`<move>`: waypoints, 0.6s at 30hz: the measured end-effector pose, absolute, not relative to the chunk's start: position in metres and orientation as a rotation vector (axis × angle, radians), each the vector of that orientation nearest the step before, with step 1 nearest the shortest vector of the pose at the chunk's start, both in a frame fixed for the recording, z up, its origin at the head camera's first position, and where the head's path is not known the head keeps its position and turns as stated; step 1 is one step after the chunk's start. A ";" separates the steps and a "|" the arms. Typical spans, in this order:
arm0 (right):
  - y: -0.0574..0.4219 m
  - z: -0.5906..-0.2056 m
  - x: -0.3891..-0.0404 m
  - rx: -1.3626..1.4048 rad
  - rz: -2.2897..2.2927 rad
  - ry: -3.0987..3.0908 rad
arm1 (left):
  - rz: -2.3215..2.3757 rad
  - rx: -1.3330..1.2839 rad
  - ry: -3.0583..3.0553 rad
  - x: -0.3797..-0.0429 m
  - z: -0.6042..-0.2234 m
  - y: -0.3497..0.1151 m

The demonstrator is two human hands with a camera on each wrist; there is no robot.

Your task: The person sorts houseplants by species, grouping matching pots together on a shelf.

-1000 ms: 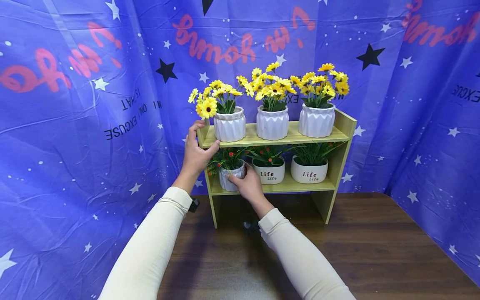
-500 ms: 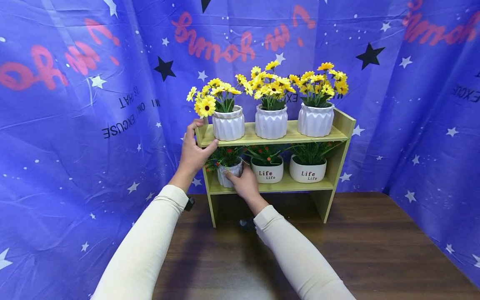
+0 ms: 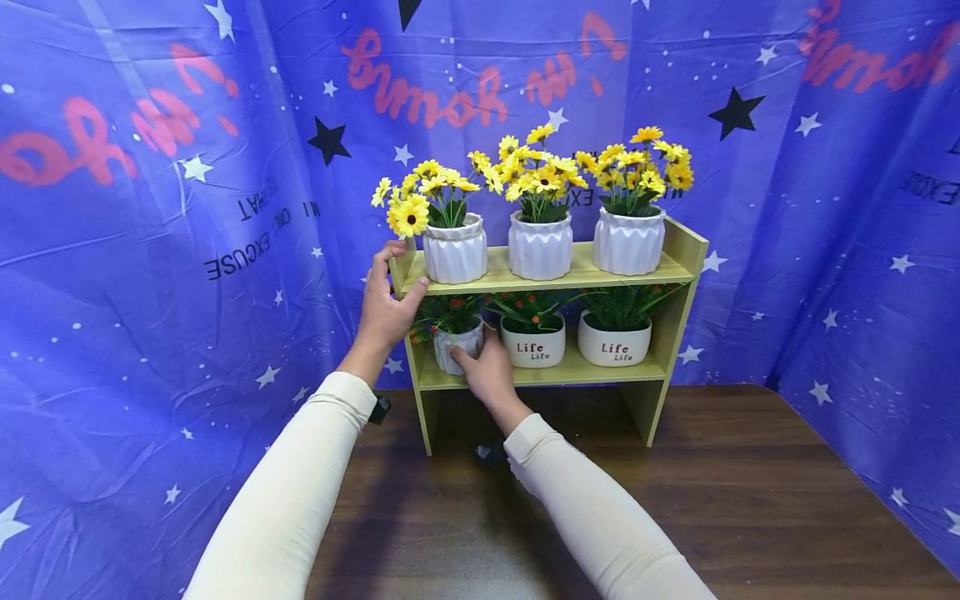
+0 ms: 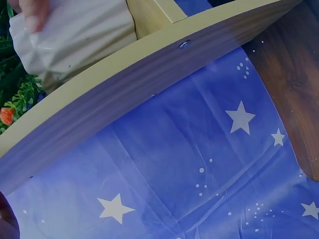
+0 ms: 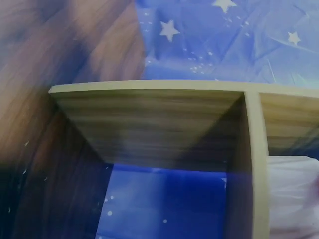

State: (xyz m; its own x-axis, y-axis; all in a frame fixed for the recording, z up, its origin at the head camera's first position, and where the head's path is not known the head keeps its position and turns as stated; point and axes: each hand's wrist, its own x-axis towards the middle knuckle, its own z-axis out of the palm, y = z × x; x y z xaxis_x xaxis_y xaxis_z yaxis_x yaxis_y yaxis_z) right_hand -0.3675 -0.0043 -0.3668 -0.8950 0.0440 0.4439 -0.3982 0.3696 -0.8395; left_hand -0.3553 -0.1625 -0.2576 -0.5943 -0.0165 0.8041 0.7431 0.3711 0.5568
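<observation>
In the head view, my left hand [image 3: 385, 304] grips the upper left side of a two-tier wooden shelf [image 3: 498, 377], its fingers at the side panel's top edge and its thumb at the front. My right hand [image 3: 489, 368] holds a white ribbed flowerpot [image 3: 456, 347] at the left end of the lower tier, thumb on the pot's front; its other fingers are mostly hidden. Red-flowered greenery [image 3: 450, 315] grows from this pot. The left wrist view shows the white flowerpot [image 4: 75, 37] behind the side panel [image 4: 124, 89], with a fingertip on it.
Two white oval pots marked "Life", the middle one [image 3: 534, 343] and the right one [image 3: 615, 340], share the lower tier. Above stand three white ribbed pots [image 3: 540, 248] with yellow flowers. A brown wooden table [image 3: 720, 475] and a blue star-printed curtain [image 3: 187, 333] surround the shelf.
My right hand has pushed the ribbed flowerpot slightly back from the lower tier's front edge. My left hand stays at the shelf's upper left corner.
</observation>
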 end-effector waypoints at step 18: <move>0.110 -0.414 -0.268 0.451 1.365 -2.292 | -0.837 -0.581 -1.936 -0.346 -0.250 -0.191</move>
